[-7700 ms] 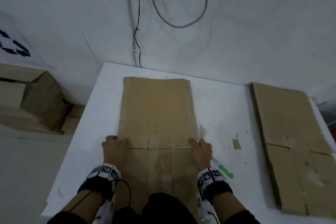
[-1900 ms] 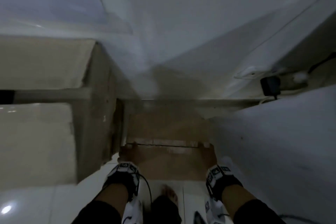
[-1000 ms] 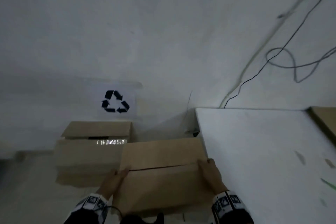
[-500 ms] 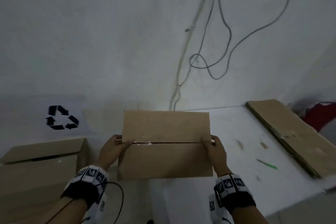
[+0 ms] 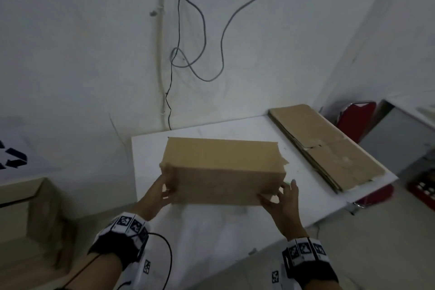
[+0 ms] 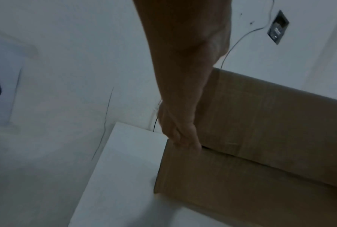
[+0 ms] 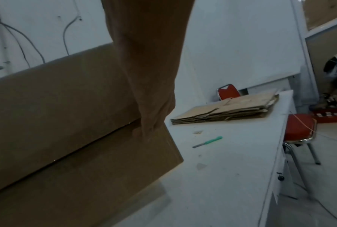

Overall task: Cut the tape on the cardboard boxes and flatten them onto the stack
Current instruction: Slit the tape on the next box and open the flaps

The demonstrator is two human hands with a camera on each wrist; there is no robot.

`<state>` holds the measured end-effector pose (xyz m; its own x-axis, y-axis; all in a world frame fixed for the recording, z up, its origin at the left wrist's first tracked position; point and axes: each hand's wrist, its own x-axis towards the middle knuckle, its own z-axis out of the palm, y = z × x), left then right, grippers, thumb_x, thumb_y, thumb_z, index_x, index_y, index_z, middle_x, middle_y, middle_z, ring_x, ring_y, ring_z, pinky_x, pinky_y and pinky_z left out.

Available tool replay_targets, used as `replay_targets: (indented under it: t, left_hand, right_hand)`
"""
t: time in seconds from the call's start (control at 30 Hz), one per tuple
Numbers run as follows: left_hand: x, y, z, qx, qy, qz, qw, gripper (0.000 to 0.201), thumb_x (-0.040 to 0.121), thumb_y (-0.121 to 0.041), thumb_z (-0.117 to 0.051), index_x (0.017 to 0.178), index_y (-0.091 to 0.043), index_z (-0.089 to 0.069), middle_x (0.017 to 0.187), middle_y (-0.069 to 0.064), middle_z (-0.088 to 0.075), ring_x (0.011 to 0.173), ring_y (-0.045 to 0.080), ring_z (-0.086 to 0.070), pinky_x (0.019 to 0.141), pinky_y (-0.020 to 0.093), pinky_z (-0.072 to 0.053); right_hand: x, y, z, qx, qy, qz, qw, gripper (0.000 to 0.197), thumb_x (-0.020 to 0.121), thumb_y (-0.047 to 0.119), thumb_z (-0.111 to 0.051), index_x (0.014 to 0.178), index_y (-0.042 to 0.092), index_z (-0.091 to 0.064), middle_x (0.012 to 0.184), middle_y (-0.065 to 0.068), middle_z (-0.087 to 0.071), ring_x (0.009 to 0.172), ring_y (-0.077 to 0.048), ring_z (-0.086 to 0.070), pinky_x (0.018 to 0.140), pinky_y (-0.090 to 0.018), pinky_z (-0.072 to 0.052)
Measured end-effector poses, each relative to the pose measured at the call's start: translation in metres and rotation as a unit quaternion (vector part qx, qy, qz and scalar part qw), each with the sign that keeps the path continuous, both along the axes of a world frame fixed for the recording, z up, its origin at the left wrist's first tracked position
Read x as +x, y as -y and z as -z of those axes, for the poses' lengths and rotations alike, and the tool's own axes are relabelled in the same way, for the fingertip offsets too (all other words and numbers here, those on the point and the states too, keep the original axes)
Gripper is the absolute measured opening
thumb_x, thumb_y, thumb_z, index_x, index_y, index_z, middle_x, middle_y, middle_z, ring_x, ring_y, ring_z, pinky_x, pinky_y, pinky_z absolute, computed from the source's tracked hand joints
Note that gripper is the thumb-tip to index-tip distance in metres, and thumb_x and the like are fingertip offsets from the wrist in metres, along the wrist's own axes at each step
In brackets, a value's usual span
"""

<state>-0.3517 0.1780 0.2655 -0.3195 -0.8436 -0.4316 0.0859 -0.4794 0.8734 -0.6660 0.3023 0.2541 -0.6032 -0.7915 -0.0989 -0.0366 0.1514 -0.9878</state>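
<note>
Holding the cardboard box (image 5: 223, 172) by its two ends, our left hand (image 5: 162, 192) and right hand (image 5: 283, 200) grip it with curled fingers (image 6: 180, 140) over the counter (image 5: 235, 238). We should set it down seam-up, short of the knife (image 7: 207, 142); beyond lies the flattened stack (image 5: 327, 148).

Closed brown cardboard box (image 5: 223, 167) above table

The box (image 5: 223, 172) hides most of the cutter (image 5: 286, 182) (green tip shows).
</note>
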Motion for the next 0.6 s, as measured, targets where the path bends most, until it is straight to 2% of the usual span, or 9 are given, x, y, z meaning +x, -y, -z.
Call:
replay_targets:
  t: [0.1,0.13,0.17,0.2,0.23,0.3,0.4,0.5,0.6]
  left_hand:
    - [-0.002,0.012,0.004,0.040,-0.034,-0.043,0.998,0.076,0.074,-0.062,-0.067,0.136,-0.029,-0.039,0.134,-0.001,-0.038,0.123,0.033,-0.046,0.094,0.049,-0.051]
    - [-0.003,0.013,0.005,0.032,-0.045,-0.040,0.998,0.080,0.068,-0.057,-0.077,0.133,-0.025,-0.043,0.135,0.000,-0.043,0.123,0.030,-0.048,0.094,0.044,-0.051]
    - [-0.003,0.014,0.008,0.024,-0.064,-0.030,0.997,0.079,0.066,-0.048,-0.083,0.132,-0.020,-0.048,0.135,0.002,-0.050,0.120,0.027,-0.053,0.092,0.037,-0.051]
    - [-0.002,0.013,0.009,0.015,-0.089,-0.013,0.996,0.067,0.071,-0.037,-0.082,0.129,-0.017,-0.054,0.131,0.006,-0.058,0.115,0.024,-0.058,0.090,0.032,-0.051]
    - [0.001,0.013,0.012,0.012,-0.115,0.009,0.993,0.048,0.081,-0.025,-0.073,0.125,-0.014,-0.059,0.126,0.009,-0.062,0.110,0.023,-0.063,0.087,0.030,-0.052]
    - [0.009,0.012,0.026,0.015,-0.129,0.042,0.991,0.034,0.089,-0.009,-0.058,0.124,-0.008,-0.059,0.122,0.015,-0.064,0.111,0.027,-0.063,0.088,0.033,-0.054]
    - [0.017,0.022,0.056,-0.017,0.009,0.010,1.000,0.030,0.090,-0.008,-0.063,0.119,-0.007,-0.058,0.118,0.013,-0.066,0.109,0.029,-0.063,0.094,0.042,-0.049]
    - [0.015,0.038,0.082,-0.033,0.136,-0.095,0.986,0.021,0.087,-0.020,-0.064,0.098,-0.002,-0.060,0.103,0.017,-0.064,0.101,0.032,-0.061,0.085,0.042,-0.049]
    - [-0.009,0.055,0.079,-0.031,0.150,-0.155,0.976,0.048,0.099,-0.026,-0.047,0.140,-0.007,-0.031,0.135,0.017,-0.043,0.127,0.032,-0.043,0.104,0.048,-0.038]
  right_hand:
    - [-0.002,-0.002,0.008,0.003,0.093,0.045,0.995,0.109,0.069,-0.012,-0.080,0.150,0.021,-0.015,0.111,0.003,-0.047,0.113,-0.028,-0.051,0.086,-0.040,-0.056]
    - [0.000,-0.003,0.012,0.000,0.124,0.062,0.990,0.096,0.070,0.003,-0.084,0.144,0.024,-0.026,0.111,-0.004,-0.049,0.112,-0.034,-0.052,0.088,-0.048,-0.053]
    - [0.001,-0.003,0.021,-0.004,0.156,0.089,0.984,0.059,0.083,0.016,-0.076,0.131,0.020,-0.042,0.109,-0.010,-0.050,0.111,-0.038,-0.054,0.086,-0.049,-0.053]
    - [0.004,-0.006,0.022,0.018,0.162,0.114,0.980,0.022,0.094,0.030,-0.062,0.107,0.015,-0.051,0.102,-0.012,-0.052,0.104,-0.039,-0.057,0.078,-0.045,-0.055]
    - [0.005,-0.007,0.029,0.032,0.181,0.134,0.974,0.029,0.099,0.039,-0.050,0.084,0.014,-0.049,0.092,-0.011,-0.052,0.089,-0.033,-0.061,0.067,-0.038,-0.055]
    - [0.010,-0.009,0.039,0.024,0.247,0.153,0.956,0.043,0.100,0.044,-0.042,0.066,0.020,-0.033,0.074,-0.002,-0.046,0.065,-0.022,-0.056,0.053,-0.027,-0.046]
    - [0.024,-0.012,0.051,0.034,0.298,0.171,0.938,0.036,0.102,0.034,-0.043,0.069,0.018,-0.037,0.079,0.000,-0.051,0.078,-0.022,-0.051,0.067,-0.036,-0.044]
    - [0.026,0.002,0.073,0.054,0.297,0.132,0.944,0.029,0.102,0.028,-0.043,0.083,0.013,-0.057,0.112,-0.002,-0.062,0.109,-0.022,-0.054,0.106,-0.049,-0.038]
    - [0.015,0.025,0.080,0.124,0.206,0.032,0.970,0.035,0.104,0.034,-0.039,0.094,0.017,-0.068,0.123,0.004,-0.060,0.122,-0.017,-0.046,0.111,-0.044,-0.029]
